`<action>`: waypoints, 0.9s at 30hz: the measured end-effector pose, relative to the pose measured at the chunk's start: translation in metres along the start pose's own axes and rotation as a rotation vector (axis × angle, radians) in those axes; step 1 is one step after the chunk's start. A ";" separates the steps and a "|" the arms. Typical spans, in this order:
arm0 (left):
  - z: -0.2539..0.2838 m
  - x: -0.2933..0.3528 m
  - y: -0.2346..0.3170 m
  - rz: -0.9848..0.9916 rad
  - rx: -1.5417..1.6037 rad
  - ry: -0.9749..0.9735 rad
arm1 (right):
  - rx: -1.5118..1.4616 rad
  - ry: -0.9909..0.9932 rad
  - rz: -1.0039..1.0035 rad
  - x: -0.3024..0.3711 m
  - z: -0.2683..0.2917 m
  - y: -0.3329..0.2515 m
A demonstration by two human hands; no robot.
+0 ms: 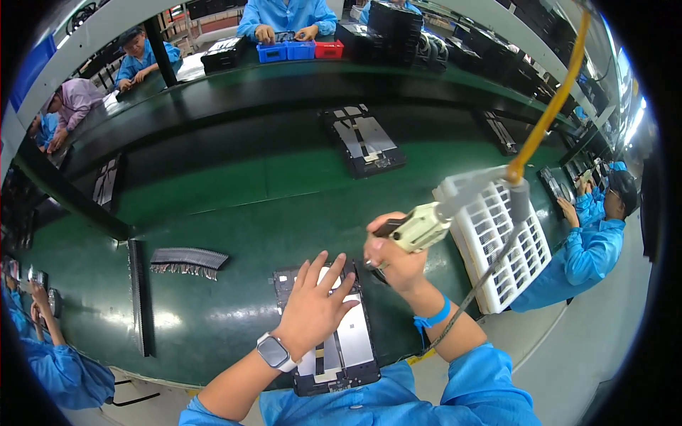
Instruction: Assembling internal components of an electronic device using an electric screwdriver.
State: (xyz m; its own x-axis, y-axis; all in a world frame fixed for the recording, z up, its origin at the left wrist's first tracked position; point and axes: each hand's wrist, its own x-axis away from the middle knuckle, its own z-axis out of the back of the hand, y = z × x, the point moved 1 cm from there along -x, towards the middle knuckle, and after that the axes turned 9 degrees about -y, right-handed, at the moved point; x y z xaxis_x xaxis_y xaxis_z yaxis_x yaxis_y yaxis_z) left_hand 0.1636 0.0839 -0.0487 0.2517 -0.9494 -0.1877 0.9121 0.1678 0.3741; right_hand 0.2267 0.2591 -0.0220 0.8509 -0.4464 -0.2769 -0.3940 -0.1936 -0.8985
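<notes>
An opened tablet with silver battery plates and a black frame lies on the green bench in front of me. My left hand rests on its upper left part, fingers outstretched, hiding some of it. Just right of the tablet's top, my right hand is wrapped round a pale electric screwdriver. Its upper end joins a grey cord and a yellow hanger. The tool's tip is hard to make out beside my fingers, apart from the tablet.
To the right stands a white slotted tray. A black brush strip and a dark rail lie left. Another opened tablet sits on the line beyond. Co-workers sit around; blue bins and a red bin stand at the far side.
</notes>
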 end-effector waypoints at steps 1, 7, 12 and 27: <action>0.002 0.000 0.003 0.008 -0.015 -0.011 | 0.023 0.009 0.028 -0.001 0.006 -0.008; 0.004 0.012 0.015 0.082 -0.087 -0.075 | 0.119 0.068 0.103 0.008 0.039 -0.014; 0.008 0.029 0.035 -0.005 -0.093 -0.193 | 0.153 0.208 0.124 0.012 0.058 -0.014; 0.020 0.007 0.014 0.091 -0.318 -0.104 | 0.375 0.180 0.304 0.012 0.070 -0.028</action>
State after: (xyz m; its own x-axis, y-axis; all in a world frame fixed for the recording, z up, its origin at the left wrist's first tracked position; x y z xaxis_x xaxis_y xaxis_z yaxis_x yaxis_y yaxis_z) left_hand 0.1714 0.0738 -0.0270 0.3171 -0.9460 -0.0668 0.9468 0.3117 0.0797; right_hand 0.2723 0.3207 -0.0240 0.6312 -0.5835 -0.5111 -0.4342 0.2801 -0.8561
